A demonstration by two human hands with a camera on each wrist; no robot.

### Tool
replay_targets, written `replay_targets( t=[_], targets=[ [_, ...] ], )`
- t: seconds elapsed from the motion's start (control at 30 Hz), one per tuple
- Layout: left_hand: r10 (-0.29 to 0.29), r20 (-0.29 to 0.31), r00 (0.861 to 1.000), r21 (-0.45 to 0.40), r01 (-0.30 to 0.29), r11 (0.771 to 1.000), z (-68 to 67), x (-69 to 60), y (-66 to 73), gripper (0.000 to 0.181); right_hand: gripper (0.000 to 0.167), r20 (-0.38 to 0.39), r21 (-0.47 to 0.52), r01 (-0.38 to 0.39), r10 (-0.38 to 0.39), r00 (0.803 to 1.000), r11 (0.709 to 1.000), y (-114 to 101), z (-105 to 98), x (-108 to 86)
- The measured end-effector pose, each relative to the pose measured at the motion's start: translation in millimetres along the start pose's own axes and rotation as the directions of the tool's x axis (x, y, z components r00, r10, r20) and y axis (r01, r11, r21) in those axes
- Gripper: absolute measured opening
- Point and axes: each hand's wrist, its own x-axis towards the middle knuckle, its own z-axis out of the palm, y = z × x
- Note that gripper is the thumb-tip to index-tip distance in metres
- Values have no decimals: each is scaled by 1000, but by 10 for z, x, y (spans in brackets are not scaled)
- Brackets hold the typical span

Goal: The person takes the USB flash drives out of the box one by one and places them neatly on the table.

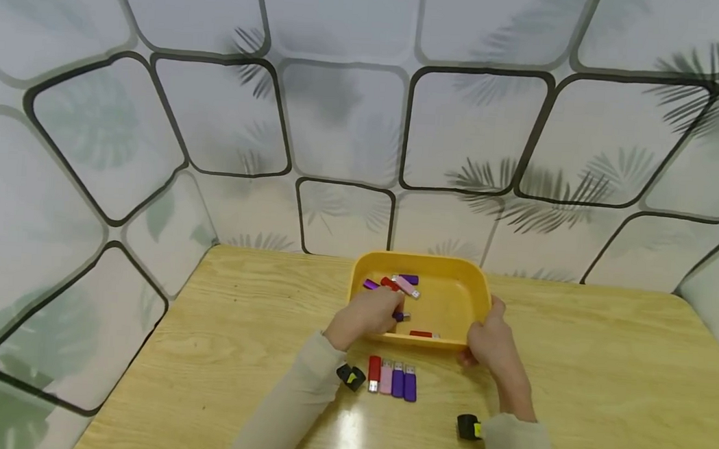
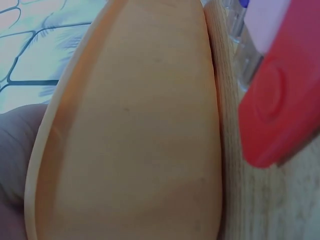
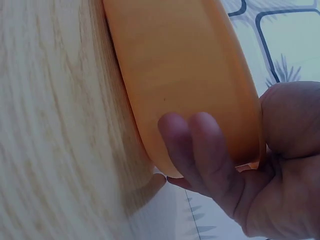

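A yellow tray (image 1: 451,343) holds several USB flash drives, among them a pink one (image 1: 408,286) and a red one (image 1: 424,334). My left hand (image 1: 369,314) reaches over the near left rim into the tray. Its fingertips are hidden in the head view, and a purple flash drive (image 1: 401,316) shows right beside them. Whether the fingers pinch it cannot be seen. With thumb and fingers, my right hand (image 1: 497,337) grips the tray's right side near the front corner; in the right wrist view its fingers (image 3: 202,145) press against the outer wall.
In front of the tray, several flash drives stand side by side on the wooden table (image 1: 255,314): a red one (image 1: 374,374), a pink one (image 1: 386,378) and purple ones (image 1: 410,384). A patterned wall covering (image 1: 347,217) rises behind the table.
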Motion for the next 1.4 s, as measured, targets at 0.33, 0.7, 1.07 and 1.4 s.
replay_targets(
  t=[0.33, 0.7, 1.07, 1.4],
  targets=[
    [60, -218, 974, 94, -40, 995, -57, -80, -25, 11, 71, -17, 34, 21, -20, 1000, 999, 23, -1, -15],
    [303, -317, 899, 102, -286, 953, -263, -284, 74, 17, 69, -12, 42, 14, -13, 1000, 999, 35, 0, -9],
    [542, -72, 838, -267, -539, 799, -427, -701, 315, 9, 68, -19, 18, 32, -31, 999, 999, 43, -20, 23],
    [600, 136, 788, -148, -583, 799, -76, -664, 601, 9, 66, -2, -86, 54, -55, 998, 995, 41, -81, -1]
  ],
)
